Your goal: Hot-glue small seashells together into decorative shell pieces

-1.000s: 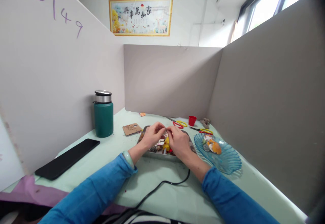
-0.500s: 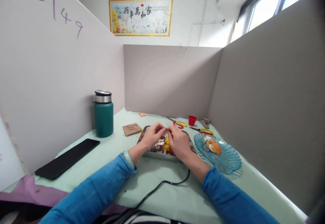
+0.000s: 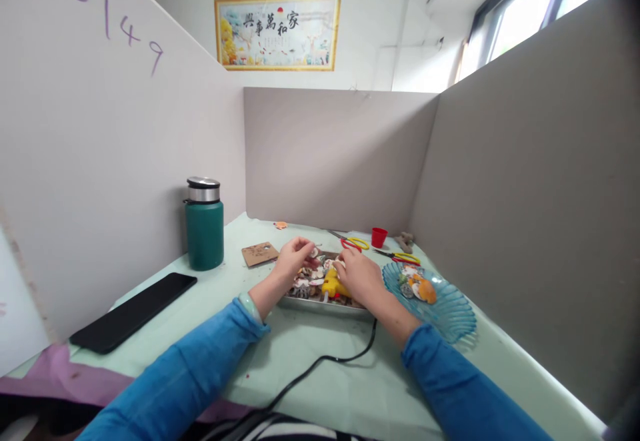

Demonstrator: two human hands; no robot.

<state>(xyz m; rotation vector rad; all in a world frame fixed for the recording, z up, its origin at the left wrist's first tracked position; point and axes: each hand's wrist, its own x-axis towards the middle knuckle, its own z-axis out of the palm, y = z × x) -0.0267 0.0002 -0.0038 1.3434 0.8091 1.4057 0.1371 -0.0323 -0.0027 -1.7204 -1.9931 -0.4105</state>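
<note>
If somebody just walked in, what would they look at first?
Probably the bright yellow tool in the crowded metal tray, near the right hand. Then perhaps the green bottle standing to the left, and the blue plate right of the tray, with orange pieces on it.

Smooth metal tray [image 3: 320, 306]; glossy ribbed plate [image 3: 453, 318]; matt bottle [image 3: 205, 236]

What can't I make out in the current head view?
All in the head view:
The right hand: its back hides whether it grips anything.
Small pale piece in the left hand: partly covered by that hand, too small to identify.
Tray: right part covered by the right hand.
Wall picture: smallest print too tiny to read.
</note>
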